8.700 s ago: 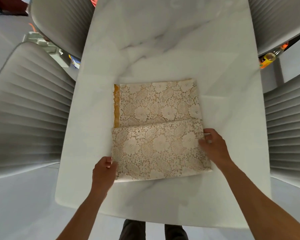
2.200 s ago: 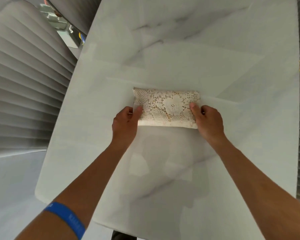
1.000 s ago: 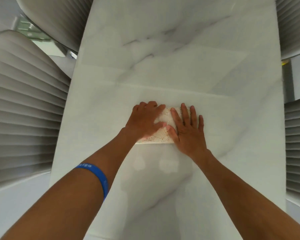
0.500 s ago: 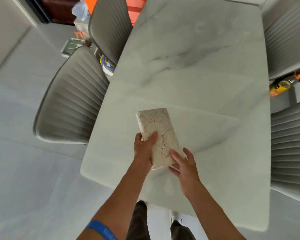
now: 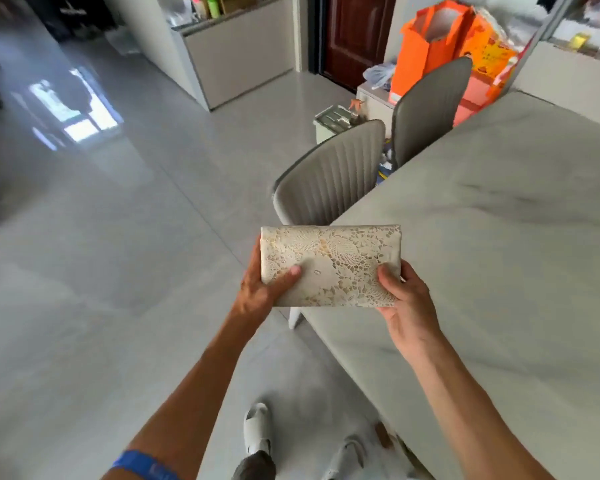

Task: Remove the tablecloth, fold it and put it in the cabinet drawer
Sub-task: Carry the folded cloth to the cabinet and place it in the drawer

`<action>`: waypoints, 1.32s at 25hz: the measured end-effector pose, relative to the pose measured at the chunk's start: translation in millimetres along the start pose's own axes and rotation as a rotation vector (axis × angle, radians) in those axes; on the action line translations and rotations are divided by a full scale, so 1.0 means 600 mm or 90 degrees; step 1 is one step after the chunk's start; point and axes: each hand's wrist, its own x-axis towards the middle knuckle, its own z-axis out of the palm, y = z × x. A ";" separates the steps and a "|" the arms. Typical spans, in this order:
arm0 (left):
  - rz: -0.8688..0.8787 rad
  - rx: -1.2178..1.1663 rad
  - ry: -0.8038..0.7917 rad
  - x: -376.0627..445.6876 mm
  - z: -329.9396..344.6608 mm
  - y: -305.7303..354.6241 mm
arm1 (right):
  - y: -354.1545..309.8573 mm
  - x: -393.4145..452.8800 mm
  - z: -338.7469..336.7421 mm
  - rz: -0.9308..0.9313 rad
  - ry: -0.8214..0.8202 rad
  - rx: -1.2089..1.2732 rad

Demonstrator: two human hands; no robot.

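The cream lace tablecloth (image 5: 336, 261) is folded into a small flat rectangle and held in the air at the left edge of the marble table (image 5: 499, 258). My left hand (image 5: 260, 289) grips its left end, thumb on top. My right hand (image 5: 407, 306) grips its lower right corner from below. A grey cabinet (image 5: 236, 60) with a worktop stands at the far side of the room; no drawer can be made out.
Two grey ribbed chairs (image 5: 329, 181) stand along the table's left side. Orange bags (image 5: 426, 39) and boxes sit behind them by a dark red door (image 5: 350, 36). Open tiled floor (image 5: 101, 254) stretches to the left. My feet show below.
The folded cloth has come up off the table and turned level in both hands. My view has swung left, away from the table and toward the room.
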 end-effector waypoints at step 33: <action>-0.106 0.201 0.671 -0.341 -1.878 -0.073 | 1.043 -0.170 1.812 -0.048 -0.900 -0.609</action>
